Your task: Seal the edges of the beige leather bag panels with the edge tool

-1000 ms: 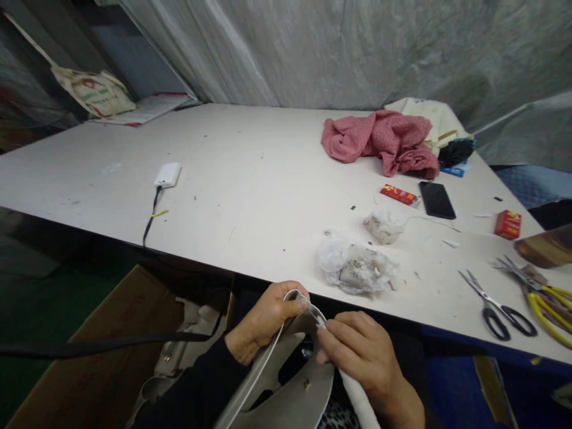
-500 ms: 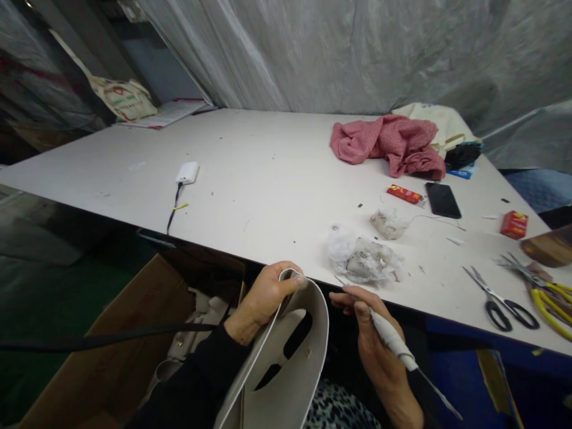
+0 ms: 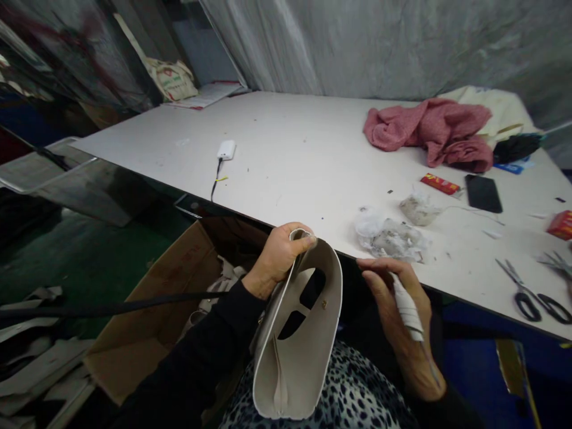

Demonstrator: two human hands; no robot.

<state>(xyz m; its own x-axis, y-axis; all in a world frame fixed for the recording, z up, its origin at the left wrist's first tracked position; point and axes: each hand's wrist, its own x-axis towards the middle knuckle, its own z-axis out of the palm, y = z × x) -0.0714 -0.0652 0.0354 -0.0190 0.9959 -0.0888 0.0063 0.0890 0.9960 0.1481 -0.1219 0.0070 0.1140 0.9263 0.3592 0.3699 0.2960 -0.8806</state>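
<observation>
My left hand [image 3: 279,256] pinches the top edge of an off-white handbag [image 3: 306,351], fingers outside and thumb at the rim. The bag stands tilted over my lap, its mouth towards me. Oval handle cut-outs and a small metal fitting show in its wall. Right of the bag, apart from it, my right hand [image 3: 402,316] is closed round a thin tool with a white-wrapped handle [image 3: 407,310]. A thin metal end runs back along the wrist; the tool's front tip is hidden by the fingers.
On the white table [image 3: 277,155] lie wax-like lumps in plastic [image 3: 397,238], scissors [image 3: 527,292], a phone [image 3: 483,193], a red packet [image 3: 440,183], a pink cloth [image 3: 429,128] and a white device [image 3: 226,150] with a cable. A cardboard box [image 3: 165,280] holding off-white pieces stands at left.
My view has swung left, so the table things sit further right. The bag's mouth is tipped more towards me, showing its bottom. Both hands keep their hold.
</observation>
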